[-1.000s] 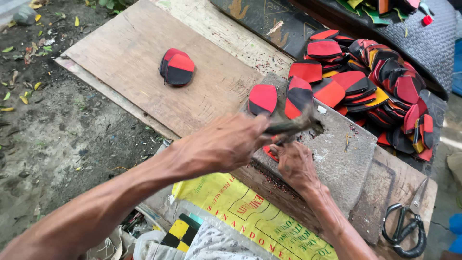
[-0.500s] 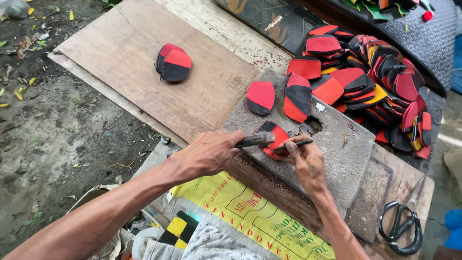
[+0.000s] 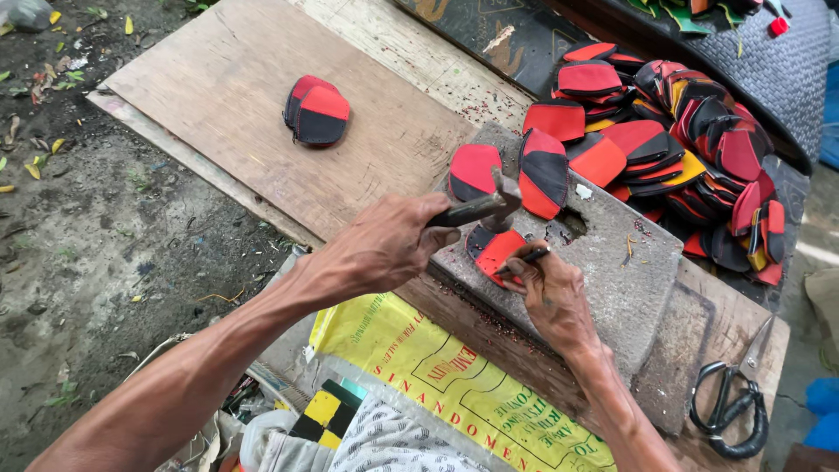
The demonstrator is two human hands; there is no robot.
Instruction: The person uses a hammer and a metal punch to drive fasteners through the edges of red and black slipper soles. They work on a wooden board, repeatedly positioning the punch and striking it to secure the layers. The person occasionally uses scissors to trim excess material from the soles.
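Hands close together over the stone slab (image 3: 612, 262): left hand (image 3: 384, 249) wrapped tight round the handle of a hammer (image 3: 489, 208), head hanging just above the work; right hand (image 3: 551, 293) pinching a thin dark punch (image 3: 524, 258) between fingertips, tip set on a red-and-black cut piece (image 3: 494, 252) lying flat on the slab's near-left part. Risks, judged from this: fingers of the right hand sit right beside the strike point, so a blow landing off the punch likely hits a fingertip or knuckle. Punch looks tilted, not upright, so a strike could kick it sideways, skid across the piece and mark or tear it in the wrong spot. Piece is pinned only by the punch tip and maybe a finger edge, cannot tell which; it could jump or rotate on impact. Slab already has a ragged hole (image 3: 568, 225) near the work, so a piece drifting over it would get no backing. Two more pieces (image 3: 542, 170) lean on the slab's far edge, touching the big pile of red, black and yellow pieces (image 3: 690, 149); vibration may tip them down onto the work. Slab rests on a wooden board (image 3: 236, 79); scissors (image 3: 734, 406) well apart at right, lone stack (image 3: 316, 109) well apart at left.
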